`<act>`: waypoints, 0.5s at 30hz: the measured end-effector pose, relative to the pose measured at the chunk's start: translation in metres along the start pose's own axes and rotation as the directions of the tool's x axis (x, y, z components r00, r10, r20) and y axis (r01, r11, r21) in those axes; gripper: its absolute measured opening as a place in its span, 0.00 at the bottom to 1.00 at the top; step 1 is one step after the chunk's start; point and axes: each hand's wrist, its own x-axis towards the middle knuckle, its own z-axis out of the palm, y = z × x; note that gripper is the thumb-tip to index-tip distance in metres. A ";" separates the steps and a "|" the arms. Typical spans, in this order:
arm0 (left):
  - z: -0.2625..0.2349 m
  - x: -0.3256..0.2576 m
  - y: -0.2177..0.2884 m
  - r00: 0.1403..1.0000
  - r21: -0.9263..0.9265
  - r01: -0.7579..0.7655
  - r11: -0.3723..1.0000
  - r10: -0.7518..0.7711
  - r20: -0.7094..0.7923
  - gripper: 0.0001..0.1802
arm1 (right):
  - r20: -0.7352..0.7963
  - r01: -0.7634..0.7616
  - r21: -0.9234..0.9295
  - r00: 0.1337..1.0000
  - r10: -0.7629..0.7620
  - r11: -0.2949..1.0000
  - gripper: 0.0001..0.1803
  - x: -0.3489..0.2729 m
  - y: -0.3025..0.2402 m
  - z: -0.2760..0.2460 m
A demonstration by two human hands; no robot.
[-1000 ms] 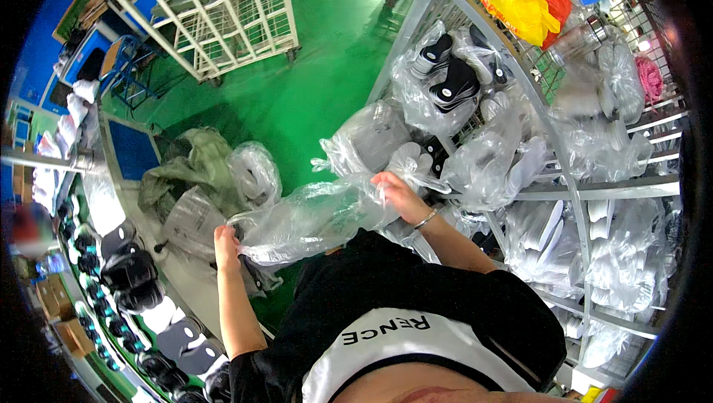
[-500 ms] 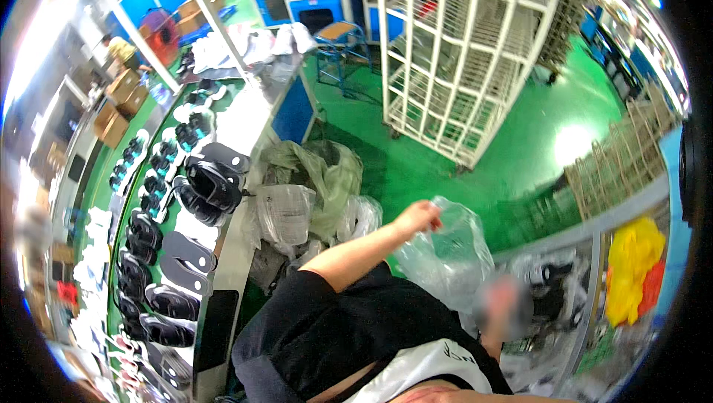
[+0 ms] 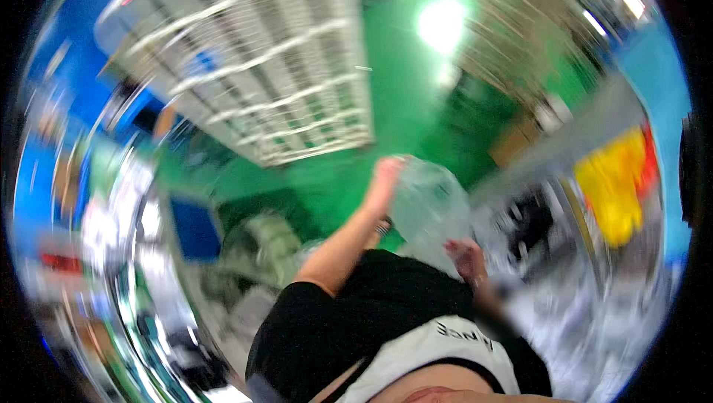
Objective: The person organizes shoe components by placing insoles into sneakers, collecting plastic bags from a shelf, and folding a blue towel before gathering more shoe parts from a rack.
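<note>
My left hand (image 3: 385, 174) is closed on the upper edge of a clear plastic bag (image 3: 429, 199), which hangs in front of my body, thin and partly puffed out. Beside the bag's lower right side is my right hand (image 3: 466, 257), fingers turned toward the plastic and seemingly apart. Whether it touches the film I cannot tell. Motion blurs the picture.
A tall white wire cage cart (image 3: 297, 98) stands ahead on the green floor. To the right, a bin (image 3: 531, 225) holds plastic-wrapped dark items, near a yellow bundle (image 3: 613, 187). Greenish plastic sacks (image 3: 264, 243) lie at my left, by a workbench.
The view has swung to the right, so the cart and bench now appear farther left. My left hand has lifted the bag higher, and my right hand has come up closer to it.
</note>
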 end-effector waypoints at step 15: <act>0.047 0.111 -0.056 0.878 0.834 -0.279 0.476 -0.225 0.422 0.20 | -0.385 0.365 0.386 0.898 -0.212 0.847 0.16 0.012 0.059 0.051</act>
